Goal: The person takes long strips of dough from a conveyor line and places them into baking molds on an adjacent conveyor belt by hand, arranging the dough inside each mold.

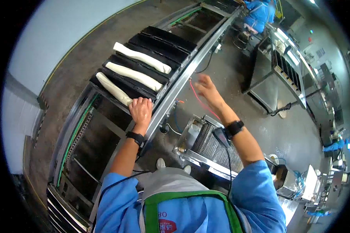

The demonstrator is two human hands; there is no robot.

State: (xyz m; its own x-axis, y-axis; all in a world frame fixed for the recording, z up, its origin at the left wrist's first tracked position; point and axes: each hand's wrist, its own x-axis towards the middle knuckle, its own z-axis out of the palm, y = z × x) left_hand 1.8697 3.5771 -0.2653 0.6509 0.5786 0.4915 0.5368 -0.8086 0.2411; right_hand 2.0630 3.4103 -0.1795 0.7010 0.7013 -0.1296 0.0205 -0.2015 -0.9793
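Three long pale dough strips lie in the grooves of a black multi-channel tray (pixel 159 46) on the conveyor. The nearest dough strip (pixel 113 88) reaches down to my left hand (pixel 140 112). My left hand's fingers are stretched side by side over the tray's near edge, touching that strip's end. The middle dough strip (pixel 134 75) and the far dough strip (pixel 142 58) lie in the grooves beyond. My right hand (pixel 209 91) is in the air to the right of the conveyor rail, fingers loosely bent and apart, with nothing in them.
The conveyor's metal rail (pixel 182 79) runs diagonally past me. A machine with a metal mesh belt (pixel 210 143) stands below my right forearm. Another black tray (pixel 64 211) sits at lower left. A metal table (pixel 260 91) and a person in blue (pixel 256 15) are farther off.
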